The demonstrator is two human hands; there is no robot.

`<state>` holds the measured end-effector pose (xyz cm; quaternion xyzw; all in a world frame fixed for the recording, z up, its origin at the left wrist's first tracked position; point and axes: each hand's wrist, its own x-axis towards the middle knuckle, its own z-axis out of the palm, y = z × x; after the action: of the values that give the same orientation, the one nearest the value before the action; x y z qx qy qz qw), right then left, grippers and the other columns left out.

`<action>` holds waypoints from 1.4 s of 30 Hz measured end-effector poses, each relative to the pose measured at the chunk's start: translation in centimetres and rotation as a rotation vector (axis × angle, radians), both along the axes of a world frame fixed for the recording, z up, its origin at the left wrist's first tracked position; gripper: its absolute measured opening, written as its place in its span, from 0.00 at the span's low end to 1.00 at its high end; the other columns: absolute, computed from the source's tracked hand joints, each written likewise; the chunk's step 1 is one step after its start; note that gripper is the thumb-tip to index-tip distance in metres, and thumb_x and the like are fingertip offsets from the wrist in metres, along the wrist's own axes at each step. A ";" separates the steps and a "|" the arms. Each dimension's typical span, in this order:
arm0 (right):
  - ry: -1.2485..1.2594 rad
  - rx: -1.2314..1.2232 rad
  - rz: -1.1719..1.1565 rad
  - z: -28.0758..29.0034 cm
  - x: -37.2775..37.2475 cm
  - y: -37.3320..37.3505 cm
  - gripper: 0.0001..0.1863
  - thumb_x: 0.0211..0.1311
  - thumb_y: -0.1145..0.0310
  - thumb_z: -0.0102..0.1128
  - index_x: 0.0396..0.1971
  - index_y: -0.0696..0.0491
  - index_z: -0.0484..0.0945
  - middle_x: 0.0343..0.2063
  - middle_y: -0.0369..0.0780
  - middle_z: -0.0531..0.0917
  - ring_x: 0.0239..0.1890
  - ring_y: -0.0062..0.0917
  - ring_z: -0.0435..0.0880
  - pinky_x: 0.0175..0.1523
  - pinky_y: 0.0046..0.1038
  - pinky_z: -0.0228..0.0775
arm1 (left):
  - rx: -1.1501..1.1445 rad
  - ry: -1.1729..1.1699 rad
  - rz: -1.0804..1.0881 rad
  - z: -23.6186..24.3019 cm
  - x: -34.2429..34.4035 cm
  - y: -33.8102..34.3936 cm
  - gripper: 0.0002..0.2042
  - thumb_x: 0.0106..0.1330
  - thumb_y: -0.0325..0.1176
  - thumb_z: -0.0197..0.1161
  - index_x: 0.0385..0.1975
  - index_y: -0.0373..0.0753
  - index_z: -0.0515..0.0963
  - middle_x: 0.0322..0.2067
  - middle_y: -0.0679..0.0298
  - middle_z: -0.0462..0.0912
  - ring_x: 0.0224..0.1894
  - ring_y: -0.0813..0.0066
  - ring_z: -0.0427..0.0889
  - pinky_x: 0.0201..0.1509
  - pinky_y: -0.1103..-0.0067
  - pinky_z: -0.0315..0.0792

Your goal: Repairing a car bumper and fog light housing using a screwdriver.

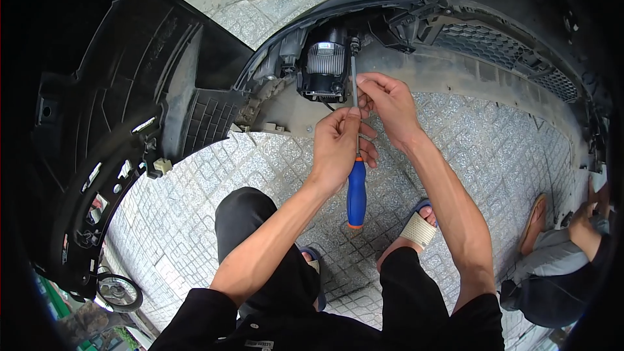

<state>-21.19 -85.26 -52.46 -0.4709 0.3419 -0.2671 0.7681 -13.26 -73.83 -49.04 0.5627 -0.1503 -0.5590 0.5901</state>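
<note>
A screwdriver point(357, 195) with a blue handle, orange trim and a long metal shaft points away from me, its handle hanging below my hands. My left hand point(335, 146) pinches the shaft above the handle between thumb and fingers. Higher up, the fingertips of my right hand point(393, 107) close on the shaft from the right side. The tip of the shaft reaches a small metal fastener point(354, 44) beside a black lamp unit point(326, 62) with a finned metal back. That unit is set in the inner side of a black car bumper point(474, 68).
More dark plastic car panels point(162, 58) stand at the left, with a honeycomb grille point(484, 45) at the right. Patterned paving point(195, 208) lies below. A person point(565, 273) sits at the lower right, and a wheel point(119, 292) shows at the lower left.
</note>
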 end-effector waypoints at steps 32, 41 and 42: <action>0.074 0.033 0.008 -0.5 0.8 -0.3 0.13 0.67 0.62 0.60 0.33 0.57 0.81 0.26 0.33 0.81 0.26 0.12 0.72 0.33 0.17 0.64 | 0.035 0.103 0.044 -1.2 -1.5 0.2 0.18 0.77 0.43 0.45 0.46 0.32 0.71 0.28 0.61 0.77 0.22 0.79 0.75 0.20 0.84 0.67; 0.057 0.014 -0.013 -0.1 1.1 0.0 0.12 0.65 0.62 0.62 0.31 0.56 0.81 0.24 0.33 0.82 0.25 0.12 0.71 0.34 0.17 0.62 | 0.232 0.374 -0.123 0.3 -1.9 3.2 0.26 0.73 0.60 0.41 0.32 0.40 0.66 0.12 0.68 0.61 0.07 0.79 0.60 0.11 0.81 0.58; 0.063 0.018 -0.019 -0.1 1.2 -0.1 0.12 0.65 0.62 0.62 0.30 0.56 0.81 0.24 0.33 0.82 0.25 0.12 0.71 0.34 0.17 0.62 | 0.223 0.367 -0.118 -0.3 -1.4 3.4 0.26 0.73 0.60 0.41 0.32 0.40 0.66 0.12 0.68 0.61 0.07 0.79 0.60 0.11 0.81 0.58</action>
<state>-20.00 -85.36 -52.59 -0.4690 0.3726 -0.2562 0.7587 -14.67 -70.44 -49.37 0.5037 -0.0103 -0.6988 0.5078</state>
